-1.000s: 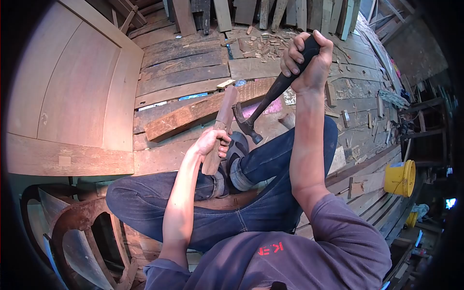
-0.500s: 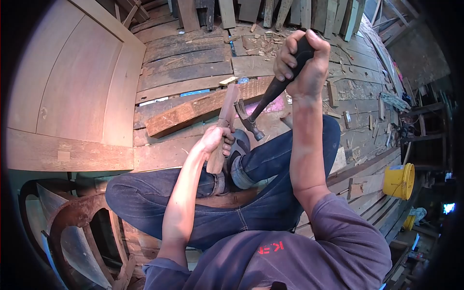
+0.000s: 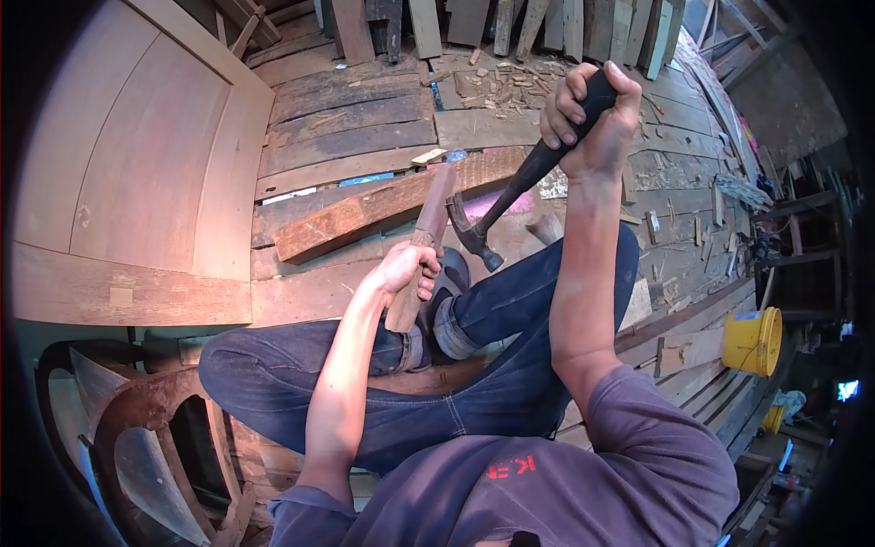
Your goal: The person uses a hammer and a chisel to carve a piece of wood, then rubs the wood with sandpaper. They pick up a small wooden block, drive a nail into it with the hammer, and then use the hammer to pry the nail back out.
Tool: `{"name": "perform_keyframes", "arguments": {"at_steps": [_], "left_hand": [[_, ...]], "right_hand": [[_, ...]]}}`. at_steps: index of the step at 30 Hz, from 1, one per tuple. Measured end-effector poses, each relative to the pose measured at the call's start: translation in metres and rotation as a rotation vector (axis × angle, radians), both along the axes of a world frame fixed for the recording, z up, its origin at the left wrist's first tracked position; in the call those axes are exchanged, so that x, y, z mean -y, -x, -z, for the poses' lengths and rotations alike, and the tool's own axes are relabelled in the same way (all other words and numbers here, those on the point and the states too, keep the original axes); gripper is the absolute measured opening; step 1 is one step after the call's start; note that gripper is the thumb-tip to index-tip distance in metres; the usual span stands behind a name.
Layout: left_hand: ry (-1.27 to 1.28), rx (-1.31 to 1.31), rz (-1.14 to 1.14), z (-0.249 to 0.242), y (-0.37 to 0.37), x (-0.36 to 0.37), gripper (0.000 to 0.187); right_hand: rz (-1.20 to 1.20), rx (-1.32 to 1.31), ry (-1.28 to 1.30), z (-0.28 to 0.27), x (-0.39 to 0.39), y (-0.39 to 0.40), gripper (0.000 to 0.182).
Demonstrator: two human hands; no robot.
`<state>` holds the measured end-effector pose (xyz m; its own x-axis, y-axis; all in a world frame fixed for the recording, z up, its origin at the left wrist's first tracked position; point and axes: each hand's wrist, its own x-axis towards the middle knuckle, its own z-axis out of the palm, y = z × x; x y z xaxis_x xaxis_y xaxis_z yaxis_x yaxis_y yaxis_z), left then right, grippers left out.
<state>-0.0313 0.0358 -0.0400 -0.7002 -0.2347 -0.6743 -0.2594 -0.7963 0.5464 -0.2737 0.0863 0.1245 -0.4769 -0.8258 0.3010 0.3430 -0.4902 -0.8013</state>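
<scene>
Since the earlier frame the right hand [image 3: 591,118], clenched on the hammer [image 3: 510,196], has shifted slightly rightward; the left hand [image 3: 406,269] grips the wooden piece [image 3: 421,242] upright above the plank floor [image 3: 346,137].

a floor of worn, grey-brown wooden planks [image 3: 346,137] fills the scene, littered with pale wood chips and offcuts [image 3: 497,87] toward the far side. a large, smooth, light-brown panelled wooden board [image 3: 118,164] lies at the left. a thick reddish-brown timber beam [image 3: 365,214] rests diagonally across the planks. upright boards [image 3: 510,23] lean in a row along the far edge. a yellow plastic bucket [image 3: 753,340] stands at the right, near dark wooden frames [image 3: 802,255]. a curved, dark wooden chair back [image 3: 150,428] sits low at the left. daylight falls evenly.
</scene>
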Motion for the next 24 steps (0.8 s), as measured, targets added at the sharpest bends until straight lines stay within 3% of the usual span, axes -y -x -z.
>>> {"name": "perform_keyframes", "arguments": {"at_steps": [7, 10, 20, 24], "left_hand": [[0.088, 0.083, -0.047, 0.007, 0.009, -0.005, 0.022], [0.157, 0.121, -0.106, 0.010, 0.008, -0.007, 0.011], [0.440, 0.238, -0.151, 0.026, 0.012, -0.010, 0.011], [0.400, 0.189, -0.189, 0.043, 0.009, -0.007, 0.008]], "right_hand": [[-0.036, -0.046, 0.020, 0.004, 0.006, -0.041, 0.039], [-0.014, -0.196, -0.046, 0.003, 0.007, -0.059, 0.040], [0.004, -0.362, 0.013, 0.015, 0.015, -0.101, 0.036], [0.003, -0.368, 0.005, 0.022, 0.021, -0.099, 0.034]]}}
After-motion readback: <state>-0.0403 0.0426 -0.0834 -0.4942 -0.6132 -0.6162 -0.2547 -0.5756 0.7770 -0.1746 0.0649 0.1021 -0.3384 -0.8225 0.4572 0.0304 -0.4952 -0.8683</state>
